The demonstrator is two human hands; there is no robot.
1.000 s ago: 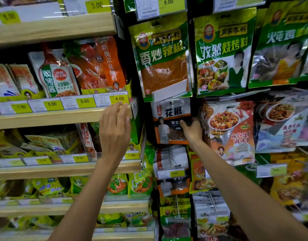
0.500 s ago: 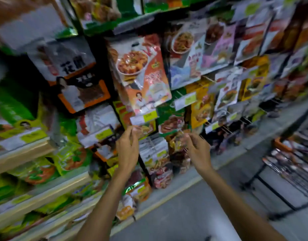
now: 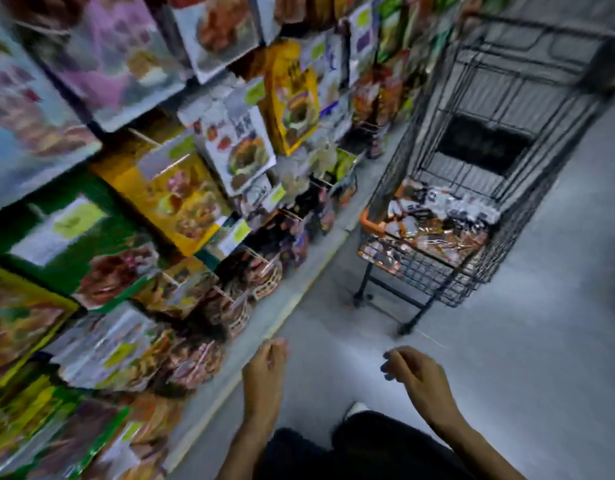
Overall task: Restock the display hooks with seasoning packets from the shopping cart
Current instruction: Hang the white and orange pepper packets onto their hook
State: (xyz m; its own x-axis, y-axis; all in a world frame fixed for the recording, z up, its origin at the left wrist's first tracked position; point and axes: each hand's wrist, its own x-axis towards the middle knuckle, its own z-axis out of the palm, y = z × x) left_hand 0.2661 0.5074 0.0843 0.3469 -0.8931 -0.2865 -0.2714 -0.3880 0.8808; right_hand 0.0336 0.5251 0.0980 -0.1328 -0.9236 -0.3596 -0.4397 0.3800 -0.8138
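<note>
On your left, the rack of seasoning packets (image 3: 174, 199) runs away from you in overlapping rows. They are flat, glossy pouches in yellow, green, white and purple, most printed with pictures of cooked food. Small yellow-green price tags (image 3: 242, 230) hang among them. Motion blur smears the print, so no label can be read, and the hooks themselves cannot be made out.

Low in the middle, your left grip (image 3: 266, 367) hangs just beside the bottom rows with its fingers loosely curled, and it has nothing in it. Your right grip (image 3: 417, 375) is near it over the aisle, fingers likewise slack and bent, and it too has hold of nothing. Below them are your dark trousers (image 3: 368, 445) and the toe of a pale shoe (image 3: 356, 408).

To the right stands the shopping cart (image 3: 507, 98), a black wire-mesh basket on a thin black frame with an orange corner piece (image 3: 366, 220). More packets (image 3: 437, 223) lie heaped in its near end, shiny and crinkled, in white, black and coppery orange. The far end of the basket is dark.

The floor (image 3: 541, 341) is smooth, pale grey and slightly glossy, and the cart stands close beside the rack.
</note>
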